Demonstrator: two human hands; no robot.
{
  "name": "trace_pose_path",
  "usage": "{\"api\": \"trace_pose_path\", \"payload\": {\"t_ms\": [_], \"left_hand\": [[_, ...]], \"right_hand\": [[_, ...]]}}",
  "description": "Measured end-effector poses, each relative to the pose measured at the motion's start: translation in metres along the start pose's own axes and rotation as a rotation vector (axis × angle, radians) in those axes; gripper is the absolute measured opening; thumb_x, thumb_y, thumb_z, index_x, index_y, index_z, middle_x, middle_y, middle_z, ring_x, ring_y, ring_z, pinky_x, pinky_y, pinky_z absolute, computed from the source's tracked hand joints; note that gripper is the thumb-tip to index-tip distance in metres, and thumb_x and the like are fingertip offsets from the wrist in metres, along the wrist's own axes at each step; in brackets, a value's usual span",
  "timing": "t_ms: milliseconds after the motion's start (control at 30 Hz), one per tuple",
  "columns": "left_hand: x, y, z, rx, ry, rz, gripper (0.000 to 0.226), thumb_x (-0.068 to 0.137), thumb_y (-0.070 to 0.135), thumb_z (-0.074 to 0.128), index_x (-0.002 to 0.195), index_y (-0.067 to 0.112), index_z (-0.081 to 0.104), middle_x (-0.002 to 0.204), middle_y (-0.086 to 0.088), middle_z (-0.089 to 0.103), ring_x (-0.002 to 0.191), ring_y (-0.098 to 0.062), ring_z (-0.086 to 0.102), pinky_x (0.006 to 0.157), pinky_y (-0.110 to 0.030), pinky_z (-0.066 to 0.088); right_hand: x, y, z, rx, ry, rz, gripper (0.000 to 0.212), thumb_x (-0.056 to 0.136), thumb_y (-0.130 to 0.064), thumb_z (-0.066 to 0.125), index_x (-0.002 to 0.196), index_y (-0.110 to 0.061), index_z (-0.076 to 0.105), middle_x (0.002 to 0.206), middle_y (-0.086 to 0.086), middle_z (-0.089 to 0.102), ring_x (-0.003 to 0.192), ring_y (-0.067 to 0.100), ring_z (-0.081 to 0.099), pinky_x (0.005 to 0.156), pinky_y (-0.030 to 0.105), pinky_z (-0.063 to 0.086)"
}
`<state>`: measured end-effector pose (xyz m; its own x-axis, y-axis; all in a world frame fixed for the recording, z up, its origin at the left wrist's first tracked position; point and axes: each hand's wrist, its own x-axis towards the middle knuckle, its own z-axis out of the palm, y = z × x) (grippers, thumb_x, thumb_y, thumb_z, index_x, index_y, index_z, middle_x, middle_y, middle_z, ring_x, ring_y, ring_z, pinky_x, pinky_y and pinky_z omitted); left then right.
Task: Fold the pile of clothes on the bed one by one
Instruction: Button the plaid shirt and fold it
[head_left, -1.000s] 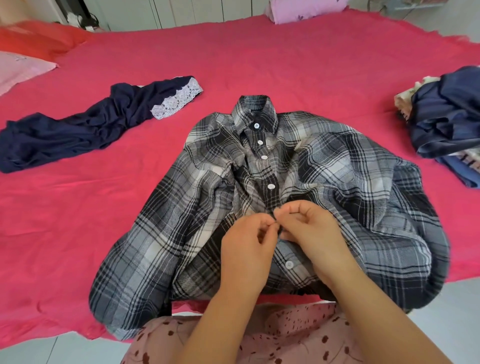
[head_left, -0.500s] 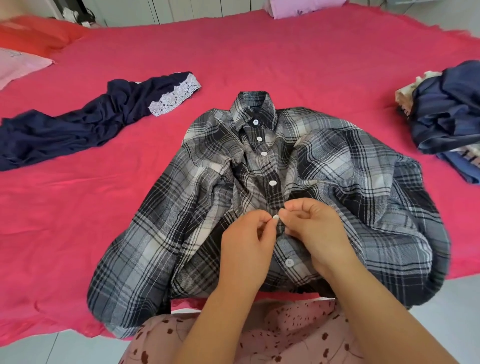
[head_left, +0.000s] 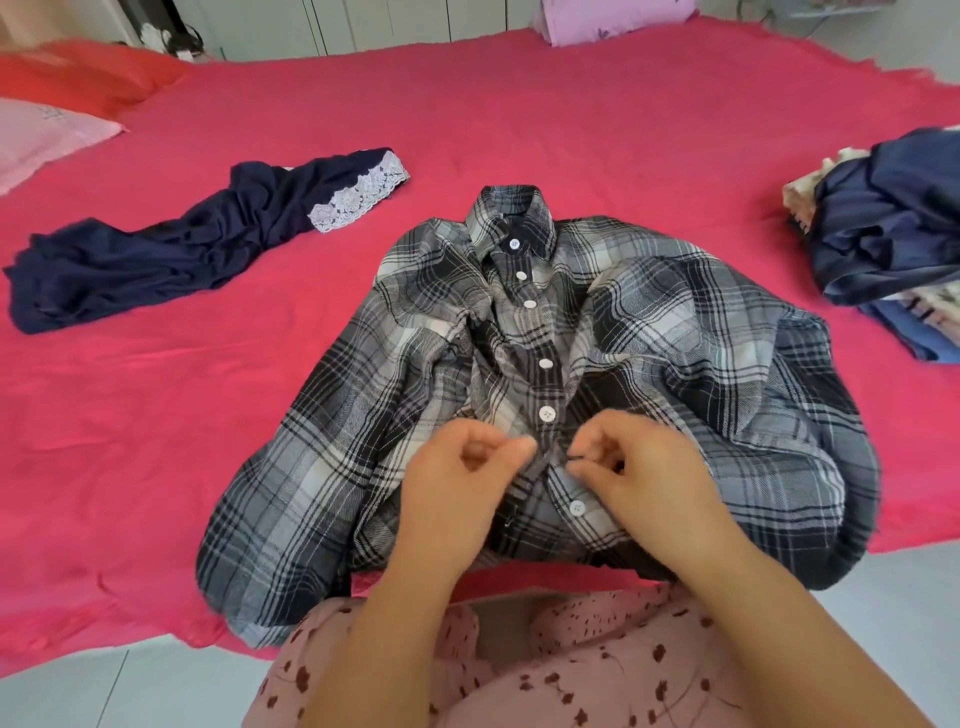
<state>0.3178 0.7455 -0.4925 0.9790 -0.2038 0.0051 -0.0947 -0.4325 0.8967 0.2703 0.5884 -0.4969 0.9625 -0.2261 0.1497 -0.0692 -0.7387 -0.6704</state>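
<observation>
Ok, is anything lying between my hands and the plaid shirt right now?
Nothing visible. The left hand and right hand are at the buttons of the plaid shirt. The navy garment lies to its left, the clothes pile to its right, both apart from it.

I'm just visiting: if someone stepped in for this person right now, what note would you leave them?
Left hand: fingers curled over the plaid shirt's front, grip unclear.
Right hand: pinches its front edge.
Shirt lies face up on the bed, upper buttons fastened, not yet folded.
Left to do: fold it, then the navy garment and the pile at right.
</observation>
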Motion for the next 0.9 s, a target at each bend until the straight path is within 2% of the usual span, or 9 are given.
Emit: {"api": "trace_pose_path", "payload": {"t_ms": [67, 133, 233, 300, 433, 600, 667, 833, 900], "left_hand": [[-0.013, -0.005, 0.000, 0.141, -0.071, 0.047, 0.033, 0.061, 0.055, 0.069, 0.081, 0.033, 0.054, 0.076, 0.018, 0.056, 0.072, 0.008, 0.052, 0.061, -0.007, 0.038], [-0.022, -0.013, 0.006, 0.371, -0.118, 0.125, 0.036, 0.069, 0.048, 0.072, 0.093, 0.033, 0.049, 0.088, 0.021, 0.049, 0.081, 0.006, 0.047, 0.067, -0.010, 0.035], [-0.026, -0.020, 0.009, 0.489, -0.039, 0.156, 0.030, 0.085, 0.034, 0.064, 0.113, 0.024, 0.056, 0.103, 0.013, 0.055, 0.099, -0.006, 0.052, 0.077, -0.014, 0.034], [-0.026, -0.021, 0.005, 0.387, 0.005, 0.103, 0.029, 0.087, 0.032, 0.064, 0.112, 0.019, 0.061, 0.099, 0.016, 0.058, 0.092, -0.001, 0.053, 0.072, -0.004, 0.033], [-0.031, -0.019, -0.003, 0.060, -0.014, 0.003, 0.026, 0.081, 0.026, 0.070, 0.106, 0.020, 0.066, 0.086, 0.023, 0.056, 0.079, 0.015, 0.054, 0.065, 0.004, 0.037], [-0.041, -0.016, 0.006, 0.042, 0.021, 0.055, 0.026, 0.081, 0.020, 0.072, 0.106, 0.020, 0.067, 0.084, 0.023, 0.058, 0.077, 0.023, 0.052, 0.067, 0.004, 0.038], [-0.043, -0.016, 0.009, 0.072, 0.035, 0.083, 0.025, 0.081, 0.018, 0.071, 0.105, 0.018, 0.068, 0.082, 0.024, 0.057, 0.078, 0.024, 0.051, 0.068, 0.004, 0.037], [-0.044, -0.017, 0.011, 0.093, 0.054, 0.120, 0.022, 0.080, 0.016, 0.072, 0.102, 0.018, 0.069, 0.078, 0.024, 0.057, 0.079, 0.024, 0.051, 0.069, 0.004, 0.037], [-0.044, -0.018, 0.012, 0.086, 0.047, 0.117, 0.019, 0.080, 0.016, 0.072, 0.098, 0.019, 0.070, 0.077, 0.023, 0.058, 0.080, 0.025, 0.050, 0.069, 0.004, 0.037]], "right_hand": [[-0.011, -0.002, 0.002, -0.148, -0.121, -0.029, 0.014, 0.083, -0.023, 0.066, 0.080, -0.033, 0.057, 0.083, -0.015, 0.054, 0.079, 0.006, 0.056, 0.068, 0.015, 0.043], [-0.019, -0.004, 0.010, -0.323, -0.207, -0.017, 0.015, 0.086, -0.024, 0.062, 0.100, -0.028, 0.057, 0.096, -0.007, 0.051, 0.093, 0.017, 0.056, 0.074, 0.029, 0.048], [-0.021, -0.009, 0.014, -0.428, -0.190, 0.004, 0.011, 0.088, -0.013, 0.054, 0.094, -0.023, 0.051, 0.093, -0.003, 0.047, 0.091, 0.021, 0.054, 0.070, 0.034, 0.049], [-0.021, -0.009, 0.012, -0.350, -0.148, 0.032, 0.013, 0.087, -0.017, 0.057, 0.081, -0.024, 0.049, 0.085, -0.007, 0.049, 0.082, 0.016, 0.054, 0.068, 0.030, 0.047], [-0.031, -0.011, 0.005, 0.064, -0.116, 0.153, 0.020, 0.077, -0.024, 0.074, 0.066, -0.031, 0.059, 0.070, -0.012, 0.063, 0.067, -0.001, 0.057, 0.060, 0.010, 0.042], [-0.033, -0.015, 0.004, 0.491, -0.113, 0.259, 0.010, 0.075, -0.014, 0.076, 0.072, -0.023, 0.070, 0.071, -0.002, 0.070, 0.067, 0.009, 0.064, 0.068, 0.022, 0.052], [-0.033, -0.015, 0.005, 0.556, -0.129, 0.280, 0.012, 0.076, -0.011, 0.075, 0.073, -0.021, 0.071, 0.070, 0.000, 0.071, 0.068, 0.011, 0.065, 0.070, 0.024, 0.054], [-0.033, -0.013, 0.006, 0.574, -0.147, 0.281, 0.014, 0.075, -0.009, 0.076, 0.075, -0.021, 0.070, 0.066, -0.001, 0.070, 0.059, 0.003, 0.064, 0.059, 0.013, 0.049], [-0.034, -0.012, 0.008, 0.556, -0.128, 0.276, 0.016, 0.074, -0.009, 0.077, 0.076, -0.021, 0.067, 0.068, 0.001, 0.071, 0.061, 0.004, 0.065, 0.060, 0.015, 0.050]]}}
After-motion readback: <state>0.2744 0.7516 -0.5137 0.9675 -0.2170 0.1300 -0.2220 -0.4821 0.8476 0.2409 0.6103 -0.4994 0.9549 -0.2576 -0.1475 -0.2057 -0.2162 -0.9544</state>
